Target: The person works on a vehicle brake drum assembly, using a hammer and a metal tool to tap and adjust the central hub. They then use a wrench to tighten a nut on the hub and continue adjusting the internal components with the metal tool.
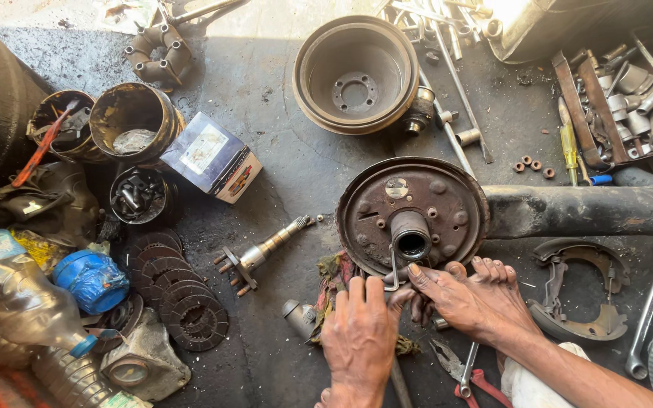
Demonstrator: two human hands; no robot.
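Seen from above, two bare hands work at the lower rim of a rusty round brake backing plate point(413, 213) lying on a grimy floor point(289, 166), fixed to the end of a dark axle tube point(591, 209). The left hand point(359, 336) has its fingers closed around a thin bent metal spring point(392, 273). The right hand point(471, 297) pinches something beside it, fingers together. Red-handled pliers point(464, 372) lie just below; a brake drum point(356, 73) sits well apart.

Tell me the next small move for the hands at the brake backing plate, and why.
Probably seat the wire hook properly: the right hand pinches it at the lower rim of the brake backing plate, just below the axle tube end, while the left hand braces beside it. It looks loose.
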